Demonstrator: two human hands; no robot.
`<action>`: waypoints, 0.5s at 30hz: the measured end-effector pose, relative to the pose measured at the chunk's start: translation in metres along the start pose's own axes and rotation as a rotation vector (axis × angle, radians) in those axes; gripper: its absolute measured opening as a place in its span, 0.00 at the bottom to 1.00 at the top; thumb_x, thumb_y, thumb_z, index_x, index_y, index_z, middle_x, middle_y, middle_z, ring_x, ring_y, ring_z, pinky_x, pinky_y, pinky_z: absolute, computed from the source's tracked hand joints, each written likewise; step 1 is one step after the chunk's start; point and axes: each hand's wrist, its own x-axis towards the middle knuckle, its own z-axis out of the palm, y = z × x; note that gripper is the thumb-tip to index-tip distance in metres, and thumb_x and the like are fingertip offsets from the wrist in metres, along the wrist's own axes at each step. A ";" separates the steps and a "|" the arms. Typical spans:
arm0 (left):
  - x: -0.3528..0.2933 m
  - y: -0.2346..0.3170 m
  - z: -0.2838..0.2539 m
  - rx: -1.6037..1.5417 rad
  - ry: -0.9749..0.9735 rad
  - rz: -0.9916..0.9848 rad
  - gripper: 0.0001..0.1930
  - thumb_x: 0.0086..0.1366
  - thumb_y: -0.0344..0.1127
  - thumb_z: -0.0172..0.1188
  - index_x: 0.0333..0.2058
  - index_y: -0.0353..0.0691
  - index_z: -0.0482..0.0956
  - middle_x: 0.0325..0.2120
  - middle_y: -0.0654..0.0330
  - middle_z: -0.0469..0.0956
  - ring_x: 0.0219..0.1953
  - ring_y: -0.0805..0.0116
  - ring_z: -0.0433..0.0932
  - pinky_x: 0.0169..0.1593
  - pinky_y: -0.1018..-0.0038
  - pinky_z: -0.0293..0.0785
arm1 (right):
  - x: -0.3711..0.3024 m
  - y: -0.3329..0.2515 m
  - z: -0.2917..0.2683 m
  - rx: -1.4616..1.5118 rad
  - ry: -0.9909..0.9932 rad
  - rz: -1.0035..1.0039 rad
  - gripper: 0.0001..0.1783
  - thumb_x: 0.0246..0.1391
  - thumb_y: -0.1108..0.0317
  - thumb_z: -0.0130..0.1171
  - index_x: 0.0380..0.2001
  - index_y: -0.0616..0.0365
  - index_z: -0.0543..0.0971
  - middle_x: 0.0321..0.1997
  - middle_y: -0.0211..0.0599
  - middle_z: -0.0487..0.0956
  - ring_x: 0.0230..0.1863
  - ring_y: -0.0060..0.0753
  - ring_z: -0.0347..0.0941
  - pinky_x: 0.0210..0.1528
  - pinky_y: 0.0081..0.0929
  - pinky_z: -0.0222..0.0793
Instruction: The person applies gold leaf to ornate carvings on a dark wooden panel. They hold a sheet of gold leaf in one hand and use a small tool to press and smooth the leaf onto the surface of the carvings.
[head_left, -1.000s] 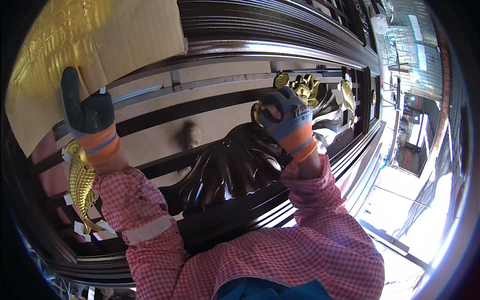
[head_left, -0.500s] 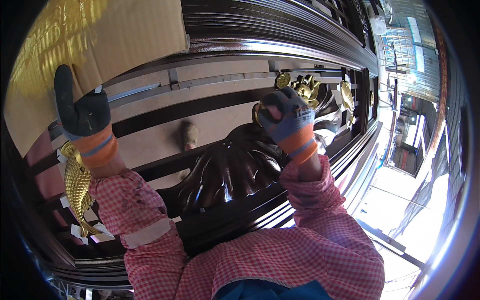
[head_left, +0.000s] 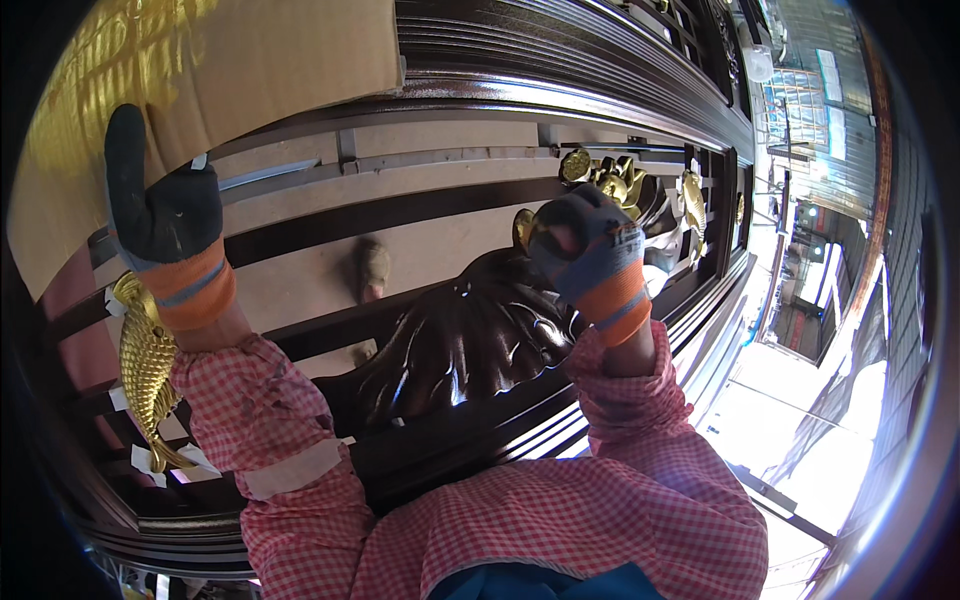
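My left hand (head_left: 165,215), in a dark-coated glove with an orange cuff, grips the lower edge of a cardboard sheet (head_left: 290,60) streaked with gold paint. One finger stretches up along the sheet. Just below that cuff is a gold fish ornament (head_left: 145,360) with bits of white tape around it. My right hand (head_left: 590,245), gloved alike, is closed beside the gold flower ornament (head_left: 620,185); what its fingers hold is hidden. A small gold round piece (head_left: 523,230) shows at its left side. Under it spreads a dark brown lotus-leaf relief (head_left: 470,330).
Dark metal bars (head_left: 400,215) and a ribbed frame (head_left: 560,70) surround the ornaments. Another gold fish (head_left: 694,200) sits at the far right. Through the bars a shoe (head_left: 374,265) shows on the floor. Bright workshop structures stand to the right.
My right hand has shifted slightly right and down, uncovering more of the small gold round piece. My left hand and the cardboard have barely moved in the picture.
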 end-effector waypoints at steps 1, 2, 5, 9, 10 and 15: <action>0.004 0.004 -0.003 -0.022 -0.009 -0.011 0.14 0.65 0.33 0.60 0.47 0.31 0.78 0.47 0.51 0.79 0.41 0.64 0.82 0.46 0.76 0.82 | 0.002 0.001 0.001 0.013 0.047 0.003 0.11 0.41 0.63 0.66 0.31 0.53 0.80 0.35 0.40 0.76 0.36 0.48 0.76 0.37 0.41 0.73; 0.003 0.004 -0.003 -0.033 -0.006 -0.017 0.13 0.65 0.33 0.61 0.46 0.31 0.79 0.47 0.52 0.79 0.41 0.64 0.82 0.46 0.76 0.82 | 0.004 -0.002 0.000 0.038 0.064 0.000 0.11 0.41 0.64 0.66 0.30 0.52 0.80 0.37 0.39 0.76 0.35 0.49 0.76 0.37 0.41 0.74; -0.002 0.000 0.003 -0.060 0.025 -0.041 0.13 0.65 0.34 0.61 0.44 0.31 0.79 0.48 0.53 0.79 0.41 0.64 0.82 0.46 0.76 0.83 | 0.001 -0.006 0.013 -0.014 0.050 -0.046 0.11 0.41 0.63 0.66 0.30 0.51 0.80 0.36 0.39 0.76 0.36 0.48 0.76 0.36 0.42 0.74; -0.006 -0.002 0.004 -0.145 0.033 -0.096 0.15 0.65 0.35 0.62 0.46 0.31 0.78 0.49 0.55 0.78 0.40 0.66 0.82 0.47 0.78 0.82 | -0.010 -0.012 -0.003 -0.095 -0.150 -0.081 0.12 0.39 0.60 0.68 0.30 0.49 0.80 0.35 0.35 0.75 0.39 0.45 0.74 0.35 0.41 0.74; -0.001 0.004 -0.002 -0.136 0.024 -0.085 0.17 0.65 0.35 0.62 0.48 0.30 0.77 0.49 0.55 0.78 0.40 0.67 0.82 0.47 0.78 0.81 | -0.010 -0.012 -0.003 -0.093 -0.077 -0.064 0.12 0.38 0.60 0.67 0.30 0.48 0.80 0.35 0.35 0.75 0.39 0.44 0.73 0.36 0.41 0.74; 0.005 0.012 -0.005 -0.289 0.040 -0.126 0.21 0.66 0.34 0.61 0.55 0.31 0.72 0.50 0.55 0.78 0.41 0.69 0.81 0.49 0.80 0.79 | -0.017 -0.007 0.008 -0.132 0.033 -0.247 0.13 0.34 0.69 0.68 0.30 0.52 0.81 0.32 0.36 0.75 0.34 0.43 0.74 0.32 0.37 0.73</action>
